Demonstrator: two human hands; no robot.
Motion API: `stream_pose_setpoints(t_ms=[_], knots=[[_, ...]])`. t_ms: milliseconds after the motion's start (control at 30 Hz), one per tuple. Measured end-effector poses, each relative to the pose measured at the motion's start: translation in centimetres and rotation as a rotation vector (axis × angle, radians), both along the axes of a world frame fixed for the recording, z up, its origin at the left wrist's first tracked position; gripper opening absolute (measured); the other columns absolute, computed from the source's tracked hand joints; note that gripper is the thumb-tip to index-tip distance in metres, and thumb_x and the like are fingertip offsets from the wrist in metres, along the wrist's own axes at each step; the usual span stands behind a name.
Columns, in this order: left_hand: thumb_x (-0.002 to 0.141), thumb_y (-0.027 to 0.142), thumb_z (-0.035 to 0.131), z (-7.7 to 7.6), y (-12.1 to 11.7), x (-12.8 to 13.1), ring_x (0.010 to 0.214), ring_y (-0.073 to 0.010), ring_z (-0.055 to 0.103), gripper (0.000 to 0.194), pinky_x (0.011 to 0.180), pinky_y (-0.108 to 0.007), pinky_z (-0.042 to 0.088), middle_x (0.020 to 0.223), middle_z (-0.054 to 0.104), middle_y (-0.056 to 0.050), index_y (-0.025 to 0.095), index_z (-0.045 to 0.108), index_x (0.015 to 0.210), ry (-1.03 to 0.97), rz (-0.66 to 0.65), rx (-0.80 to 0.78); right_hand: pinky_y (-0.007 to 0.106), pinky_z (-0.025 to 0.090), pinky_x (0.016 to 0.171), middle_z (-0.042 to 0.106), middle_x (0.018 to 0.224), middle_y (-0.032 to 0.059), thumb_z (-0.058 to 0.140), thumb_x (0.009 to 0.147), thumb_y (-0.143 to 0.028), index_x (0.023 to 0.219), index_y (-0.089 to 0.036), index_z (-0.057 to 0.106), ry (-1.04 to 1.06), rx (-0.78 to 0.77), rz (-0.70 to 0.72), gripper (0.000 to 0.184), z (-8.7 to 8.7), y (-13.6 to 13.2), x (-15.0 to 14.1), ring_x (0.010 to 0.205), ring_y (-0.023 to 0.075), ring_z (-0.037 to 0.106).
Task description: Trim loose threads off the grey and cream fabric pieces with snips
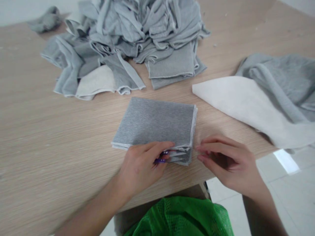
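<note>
A grey folded cloth [157, 121] with white overlocked edges lies flat near the front of the table, its layers stacked. My left hand [145, 164] is closed around small purple-handled thread snips [161, 160]. Their blades point right at the near right corner of the cloth, and the thumb and fingers rest against its near edge. Just right of that corner, my right hand [228, 160] is held with thumb and fingertips close together in a pinch, apart from the cloth. Its fingertips are slightly blurred, and whatever they hold, if anything, is too small to make out.
A heap of crumpled grey cloths [147, 32] covers the back of the wooden table [36, 147]. At the right lies a larger grey and white fabric [246, 101] hanging over the edge. Green mesh [179, 216] shows below the front edge.
</note>
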State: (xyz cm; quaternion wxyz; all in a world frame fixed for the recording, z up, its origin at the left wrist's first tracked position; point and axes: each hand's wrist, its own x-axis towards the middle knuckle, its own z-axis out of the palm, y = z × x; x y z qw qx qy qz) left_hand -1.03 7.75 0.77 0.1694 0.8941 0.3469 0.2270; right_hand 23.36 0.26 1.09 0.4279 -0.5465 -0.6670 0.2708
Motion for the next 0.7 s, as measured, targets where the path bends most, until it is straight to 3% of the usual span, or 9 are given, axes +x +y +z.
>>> stream_pose_setpoints(t_ms=[167,367,533,700], knots=[[0.085,0.014,0.066,-0.2,-0.2,0.2,0.066,-0.0110,0.072,0.025,0.066,-0.018,0.057,0.088,0.079,0.002,0.023,0.070,0.108,-0.034,0.069,0.073,0.029,0.059,0.072,0.071,0.098,0.0042,0.071,0.087,-0.016,0.101,-0.025,0.072,-0.112,-0.035,0.159,0.017,0.0,-0.7,-0.1,0.087,0.0184,0.069],[0.081,0.010,0.068,-0.3,-0.1,0.8,0.059,-0.0099,0.069,0.031,0.061,-0.017,0.054,0.077,0.076,0.004,0.023,0.071,0.109,-0.049,0.157,0.130,0.032,0.058,0.075,0.072,0.101,0.0070,0.064,0.094,-0.020,0.112,-0.024,0.072,-0.227,0.020,0.181,0.019,-0.6,-0.3,-0.6,0.089,0.0192,0.069],[0.080,0.010,0.069,-0.5,-0.1,0.9,0.051,-0.0076,0.063,0.039,0.058,-0.015,0.052,0.072,0.075,0.005,0.023,0.071,0.116,-0.078,0.217,0.192,0.032,0.056,0.073,0.071,0.097,0.0072,0.060,0.096,-0.016,0.106,-0.021,0.074,-0.254,0.094,0.205,0.018,-0.9,0.0,-0.8,0.087,0.0180,0.068],[0.081,0.009,0.063,-0.2,0.1,0.7,0.061,-0.0084,0.068,0.038,0.060,-0.015,0.051,0.085,0.079,0.003,0.024,0.073,0.115,-0.155,0.046,0.058,0.030,0.056,0.073,0.070,0.096,0.0063,0.063,0.093,-0.013,0.102,-0.021,0.075,-0.135,0.139,0.153,0.017,-0.7,0.0,-1.4,0.085,0.0164,0.067]])
